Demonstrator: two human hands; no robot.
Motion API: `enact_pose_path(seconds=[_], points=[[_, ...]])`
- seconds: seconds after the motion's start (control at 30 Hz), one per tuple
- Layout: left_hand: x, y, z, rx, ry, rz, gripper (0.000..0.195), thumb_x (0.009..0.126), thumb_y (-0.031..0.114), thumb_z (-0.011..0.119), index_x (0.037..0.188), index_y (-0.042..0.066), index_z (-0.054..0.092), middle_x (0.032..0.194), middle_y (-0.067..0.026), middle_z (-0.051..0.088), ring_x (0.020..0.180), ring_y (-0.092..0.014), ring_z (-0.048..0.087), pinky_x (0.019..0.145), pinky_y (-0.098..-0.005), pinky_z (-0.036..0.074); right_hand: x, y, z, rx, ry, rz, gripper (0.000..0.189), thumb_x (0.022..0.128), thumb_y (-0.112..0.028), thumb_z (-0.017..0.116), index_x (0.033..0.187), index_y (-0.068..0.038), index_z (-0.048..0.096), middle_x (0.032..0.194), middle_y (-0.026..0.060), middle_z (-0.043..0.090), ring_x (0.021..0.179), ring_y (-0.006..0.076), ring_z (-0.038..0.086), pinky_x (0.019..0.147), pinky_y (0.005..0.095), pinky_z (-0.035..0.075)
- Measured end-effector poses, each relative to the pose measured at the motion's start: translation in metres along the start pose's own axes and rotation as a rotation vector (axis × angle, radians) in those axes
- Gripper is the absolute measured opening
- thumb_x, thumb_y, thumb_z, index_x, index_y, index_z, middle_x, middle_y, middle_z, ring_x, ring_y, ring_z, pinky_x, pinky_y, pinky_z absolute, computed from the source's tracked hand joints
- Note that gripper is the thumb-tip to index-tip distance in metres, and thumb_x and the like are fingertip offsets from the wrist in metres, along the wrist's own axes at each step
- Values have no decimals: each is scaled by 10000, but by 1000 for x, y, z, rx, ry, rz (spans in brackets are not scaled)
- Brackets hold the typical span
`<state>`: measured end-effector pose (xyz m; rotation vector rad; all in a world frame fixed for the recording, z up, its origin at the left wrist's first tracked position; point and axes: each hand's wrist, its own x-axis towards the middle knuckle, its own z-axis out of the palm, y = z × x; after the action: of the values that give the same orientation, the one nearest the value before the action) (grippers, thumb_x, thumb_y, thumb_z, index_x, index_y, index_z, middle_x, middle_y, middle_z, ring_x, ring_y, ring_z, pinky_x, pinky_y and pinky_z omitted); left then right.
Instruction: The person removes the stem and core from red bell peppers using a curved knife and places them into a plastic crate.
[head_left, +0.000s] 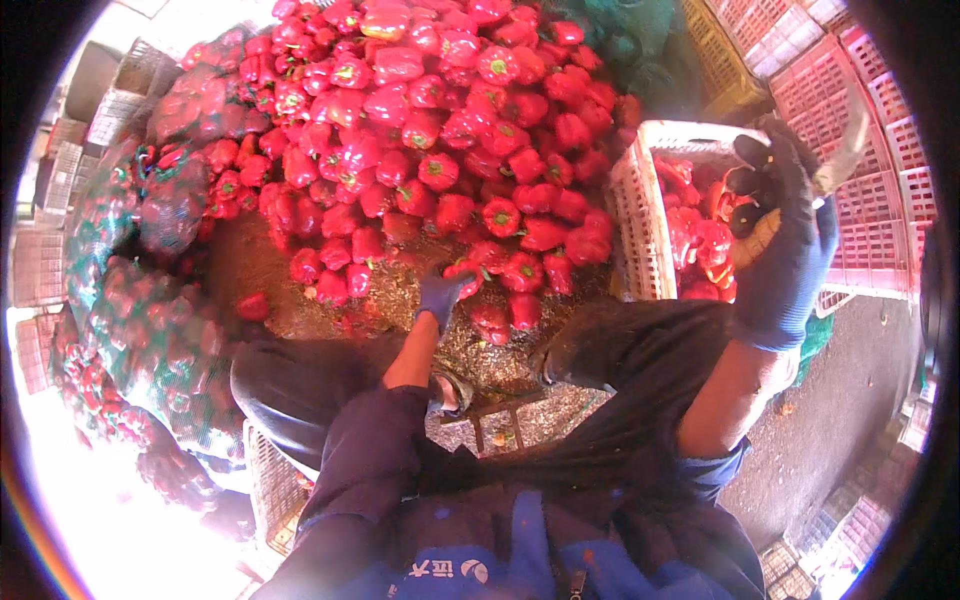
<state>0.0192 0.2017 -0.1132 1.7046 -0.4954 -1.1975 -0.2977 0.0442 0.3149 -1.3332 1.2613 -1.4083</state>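
Note:
A broad heap of red bell peppers (442, 127) lies on the floor before me. At its near edge my gloved left hand (439, 291) is closed around one red bell pepper (466, 283). Up on the right, my gloved right hand (780, 232) grips a knife (847, 146), whose curved blade points away to the upper right and looks blurred. The knife's handle is mostly hidden by the glove. Below and left of that hand stands a white plastic crate (643, 217), with red peppers and broken pepper pieces (697, 232) in it.
Green mesh sacks filled with peppers (161, 345) line the left side. Stacked red crates (840, 150) and a yellow crate (716, 60) stand at upper right. My knees flank a metal grate (499, 431) on the littered floor. Another crate (274, 480) sits by my left thigh.

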Motion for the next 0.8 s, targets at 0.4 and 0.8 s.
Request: enact_pose_path(seconds=[0.4, 0.8], points=[[-109, 390, -7, 321, -253, 1026, 810, 656, 164, 961, 1356, 4, 587, 1324, -100, 639, 1234, -201, 609, 1089, -364, 483, -53, -5, 68, -372, -453, -265, 374, 1000, -335, 676, 1205, -22, 661, 819, 189, 716, 744, 286, 734, 671, 388, 550], [-156, 377, -24, 189, -151, 1068, 801, 655, 159, 974, 1340, -16, 596, 1316, -107, 654, 1241, -205, 613, 1090, -375, 492, -95, 12, 110, -229, -714, -436, 316, 998, -241, 657, 1210, -7, 644, 903, 249, 694, 847, 422, 713, 712, 454, 559]])
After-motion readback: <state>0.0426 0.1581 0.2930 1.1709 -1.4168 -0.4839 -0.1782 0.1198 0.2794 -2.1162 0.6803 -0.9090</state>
